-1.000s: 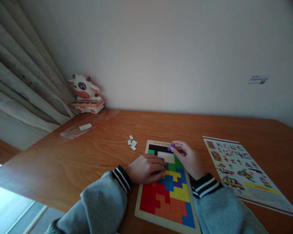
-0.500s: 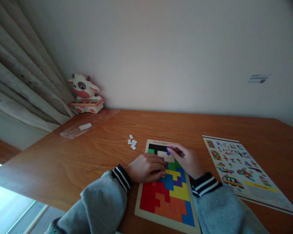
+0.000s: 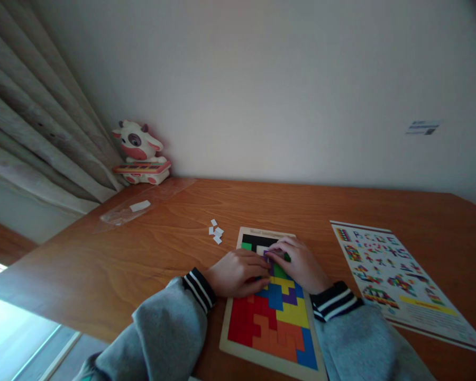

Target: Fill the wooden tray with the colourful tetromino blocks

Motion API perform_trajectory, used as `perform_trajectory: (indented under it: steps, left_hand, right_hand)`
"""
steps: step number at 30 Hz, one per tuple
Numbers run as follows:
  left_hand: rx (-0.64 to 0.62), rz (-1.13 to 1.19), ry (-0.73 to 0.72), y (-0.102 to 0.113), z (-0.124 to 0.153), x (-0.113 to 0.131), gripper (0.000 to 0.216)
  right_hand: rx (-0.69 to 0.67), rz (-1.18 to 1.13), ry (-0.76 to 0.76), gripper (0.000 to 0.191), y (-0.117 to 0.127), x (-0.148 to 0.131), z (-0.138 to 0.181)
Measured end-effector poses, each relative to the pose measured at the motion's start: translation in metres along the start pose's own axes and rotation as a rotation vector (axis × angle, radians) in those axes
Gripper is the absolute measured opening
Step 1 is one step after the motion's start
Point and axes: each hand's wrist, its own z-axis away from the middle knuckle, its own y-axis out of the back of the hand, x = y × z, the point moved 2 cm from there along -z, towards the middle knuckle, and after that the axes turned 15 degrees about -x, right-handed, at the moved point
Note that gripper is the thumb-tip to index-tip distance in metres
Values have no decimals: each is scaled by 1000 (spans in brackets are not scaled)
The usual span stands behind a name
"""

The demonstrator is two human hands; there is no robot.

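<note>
A wooden block puzzle board (image 3: 262, 360) lies on the table, filled over much of its area with red, orange, yellow, blue, green and purple pieces. My left hand (image 3: 238, 272) rests across its left side with the fingers stretched over the pieces. At the upper part of the board, my right hand (image 3: 299, 264) has thumb and fingers together on a purple puzzle piece (image 3: 266, 254), mostly covered by the fingers. The two hands' fingertips are close together there. A white and black area of the board shows beyond them, with a green piece (image 3: 246, 246) at its left.
Several small white paper bits (image 3: 218, 233) lie left of the board. A clear plastic bag (image 3: 121, 214) is further left, before a cow toy with a keyboard (image 3: 140, 153). A printed instruction sheet (image 3: 404, 286) lies on the right. A wall stands behind the table (image 3: 174, 211).
My right hand has moved down and left with the purple piece, from above the board's white area to beside my left fingertips. My left hand stays in place.
</note>
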Motion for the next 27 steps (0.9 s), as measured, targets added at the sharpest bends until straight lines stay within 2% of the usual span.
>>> perform_trajectory:
  steps: [16, 22, 24, 27]
  left_hand:
    - [-8, 7, 10, 2, 0, 0, 21]
    - [36, -51, -19, 1, 1, 1, 19]
    - [62, -90, -3, 6, 4, -5, 20]
    - [87, -143, 122, 17, 18, -26, 22]
  right_hand:
    - [-27, -34, 24, 17, -2, 0, -1]
    - [53, -68, -16, 22, 0, 0, 0]
    - [90, -69, -32, 22, 1, 1, 0]
    - [135, -50, -50, 21, 2, 2, 0]
